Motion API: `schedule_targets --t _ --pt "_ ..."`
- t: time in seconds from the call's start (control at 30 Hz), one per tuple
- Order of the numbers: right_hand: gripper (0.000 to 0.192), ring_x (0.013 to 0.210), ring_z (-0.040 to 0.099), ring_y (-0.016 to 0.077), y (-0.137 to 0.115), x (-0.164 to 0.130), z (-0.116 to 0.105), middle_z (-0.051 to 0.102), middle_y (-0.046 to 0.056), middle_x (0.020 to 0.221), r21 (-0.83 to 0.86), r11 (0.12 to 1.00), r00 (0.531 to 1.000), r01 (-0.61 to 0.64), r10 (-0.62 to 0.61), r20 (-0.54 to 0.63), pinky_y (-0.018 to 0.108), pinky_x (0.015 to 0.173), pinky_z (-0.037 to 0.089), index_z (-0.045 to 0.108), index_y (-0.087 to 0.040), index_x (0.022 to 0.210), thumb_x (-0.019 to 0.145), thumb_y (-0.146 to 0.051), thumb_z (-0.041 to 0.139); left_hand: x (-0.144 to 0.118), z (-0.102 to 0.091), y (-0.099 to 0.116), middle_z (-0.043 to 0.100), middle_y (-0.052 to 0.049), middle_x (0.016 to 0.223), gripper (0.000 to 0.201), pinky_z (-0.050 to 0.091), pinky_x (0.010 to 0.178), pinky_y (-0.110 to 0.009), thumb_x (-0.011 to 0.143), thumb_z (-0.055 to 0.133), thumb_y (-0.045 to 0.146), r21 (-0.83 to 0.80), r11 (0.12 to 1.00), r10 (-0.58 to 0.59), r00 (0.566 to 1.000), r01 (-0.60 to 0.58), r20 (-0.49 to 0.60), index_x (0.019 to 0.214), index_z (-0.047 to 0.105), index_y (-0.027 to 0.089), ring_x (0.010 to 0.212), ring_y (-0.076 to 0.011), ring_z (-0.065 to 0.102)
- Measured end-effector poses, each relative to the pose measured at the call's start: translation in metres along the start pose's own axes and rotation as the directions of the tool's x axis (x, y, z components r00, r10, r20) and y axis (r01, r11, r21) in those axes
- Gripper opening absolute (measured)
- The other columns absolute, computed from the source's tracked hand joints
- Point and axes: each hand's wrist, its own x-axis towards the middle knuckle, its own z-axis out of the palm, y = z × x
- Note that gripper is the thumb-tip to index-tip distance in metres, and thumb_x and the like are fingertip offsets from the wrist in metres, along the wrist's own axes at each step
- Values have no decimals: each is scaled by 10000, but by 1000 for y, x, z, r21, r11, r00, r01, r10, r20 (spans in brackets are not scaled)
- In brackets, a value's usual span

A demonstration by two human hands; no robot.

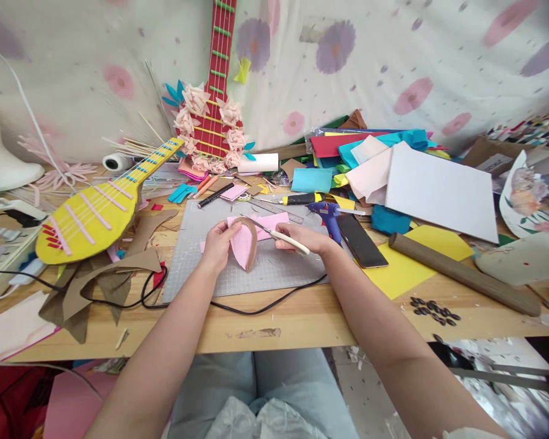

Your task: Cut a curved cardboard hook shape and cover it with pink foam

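Note:
My left hand (217, 244) holds a pink foam piece glued to a curved brown cardboard shape (244, 245) above a grey cutting mat (201, 268). My right hand (302, 238) grips cream-handled scissors (274, 233), whose blades point left and touch the top edge of the pink and brown piece. More pink foam (274, 221) lies on the mat just behind both hands.
A blue glue gun (328, 214), a black phone (361, 240) and a yellow sheet (405, 268) lie to the right, with a brown tube (462, 274). A yellow cardboard guitar (96, 210) and brown scraps (110, 274) lie left. A black cable (256, 308) crosses the front. A red guitar (215, 91) leans at the back.

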Motion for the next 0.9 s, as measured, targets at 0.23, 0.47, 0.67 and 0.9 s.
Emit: schedule_targets --t 0.23,0.47,0.67,0.9 --pt "472 487 364 78 -2 -1 0 434 -57 534 -28 1000 1000 9 -8 6 210 468 256 364 -187 762 694 -635 497 -1 2 -1 646 4 665 304 390 544 -210 476 773 274 -6 1000 -14 1000 14 -8 709 635 137 566 -92 553" --pt "475 492 370 82 -2 0 0 439 -55 537 -50 999 1000 7 -7 -4 212 472 253 362 -189 762 688 -637 502 -1 3 -2 662 -5 701 314 403 559 -208 479 771 262 -41 999 -26 1000 26 13 742 645 144 593 -97 568" --pt "461 475 346 73 -6 -1 1 419 -64 518 -42 999 999 -23 21 -45 204 456 243 360 -188 745 680 -609 536 -1 2 -3 667 -6 710 303 410 568 -214 491 767 257 -46 998 -30 999 31 19 751 654 151 602 -103 574" --pt "451 451 327 60 -6 -4 -3 413 -66 505 -41 999 999 -33 32 -35 193 430 234 375 -181 745 682 -592 549 -2 1 1 654 -4 676 284 389 544 -215 489 766 270 9 999 -31 999 30 29 716 651 145 578 -103 556"
